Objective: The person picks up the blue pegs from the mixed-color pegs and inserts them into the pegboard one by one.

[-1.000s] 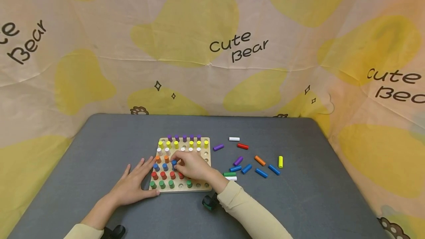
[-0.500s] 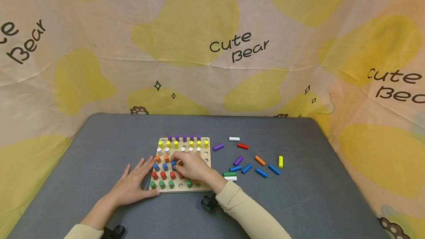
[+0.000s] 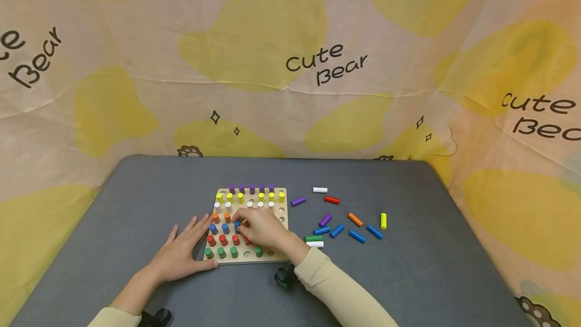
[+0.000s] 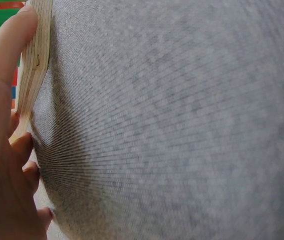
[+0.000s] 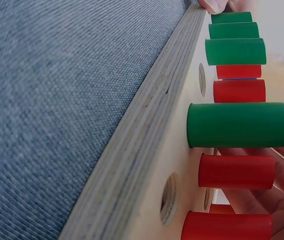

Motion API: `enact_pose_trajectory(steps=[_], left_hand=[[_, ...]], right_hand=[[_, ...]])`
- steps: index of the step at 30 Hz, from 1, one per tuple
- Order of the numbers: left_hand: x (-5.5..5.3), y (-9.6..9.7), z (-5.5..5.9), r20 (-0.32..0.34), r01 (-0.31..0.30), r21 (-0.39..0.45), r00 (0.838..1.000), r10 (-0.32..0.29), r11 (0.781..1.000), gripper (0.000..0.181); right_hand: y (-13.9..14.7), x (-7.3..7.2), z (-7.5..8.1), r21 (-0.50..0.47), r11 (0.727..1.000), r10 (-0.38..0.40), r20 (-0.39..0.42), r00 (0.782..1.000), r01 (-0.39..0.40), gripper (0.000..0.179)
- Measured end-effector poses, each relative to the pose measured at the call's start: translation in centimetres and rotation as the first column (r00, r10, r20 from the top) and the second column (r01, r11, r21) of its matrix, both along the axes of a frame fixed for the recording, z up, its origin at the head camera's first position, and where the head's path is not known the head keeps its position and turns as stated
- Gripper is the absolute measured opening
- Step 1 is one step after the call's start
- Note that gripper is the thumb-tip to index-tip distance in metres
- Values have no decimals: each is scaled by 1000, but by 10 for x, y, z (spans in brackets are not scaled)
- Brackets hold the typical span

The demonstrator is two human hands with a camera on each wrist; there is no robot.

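A wooden pegboard [image 3: 282, 221] lies on the table with rows of coloured pegs standing in its holes. My right hand [image 3: 263, 227] reaches over the middle of it, thumb and index finger pinching a blue peg [image 3: 237, 226] that stands third in the blue row. My left hand [image 3: 183, 251] lies with spread, straight fingers along the board's left side, thumb at the near left corner. In the left wrist view the thumb [image 4: 14, 42] touches the board's edge. Green pegs [image 5: 237, 125] and red pegs [image 5: 237, 171] stand upright in the board, with the right palm behind them.
To the right of the board several loose pegs lie on the grey table [image 3: 408, 276]: blue pegs [image 3: 357, 236], an orange peg [image 3: 355, 219], a yellow peg [image 3: 383, 221], a red peg [image 3: 332, 200], purple pegs [image 3: 298, 201], white pegs [image 3: 320, 190] and a green peg [image 3: 314, 238]. A printed cloth [image 3: 254, 34] hangs behind.
The blue peg and the right fingertips on it have shifted very slightly left since the first frame. My left hand and the loose pegs have stayed in place.
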State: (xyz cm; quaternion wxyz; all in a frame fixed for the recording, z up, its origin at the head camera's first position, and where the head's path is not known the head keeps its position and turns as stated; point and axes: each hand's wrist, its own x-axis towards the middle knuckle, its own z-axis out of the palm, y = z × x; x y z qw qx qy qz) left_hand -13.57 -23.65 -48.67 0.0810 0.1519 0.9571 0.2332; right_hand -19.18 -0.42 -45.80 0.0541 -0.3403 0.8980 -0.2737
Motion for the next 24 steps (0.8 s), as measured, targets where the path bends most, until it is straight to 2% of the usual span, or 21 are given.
enact_pose_trajectory(steps=[18, 24], left_hand=[[1, 1, 0, 5, -3, 1, 1000, 3, 1000, 106], [1, 1, 1, 8, -5, 2, 1000, 5, 1000, 106]], right_hand=[[2, 1, 3, 25, 999, 37, -16, 999, -36, 20], [3, 2, 5, 9, 999, 52, 14, 999, -52, 22]])
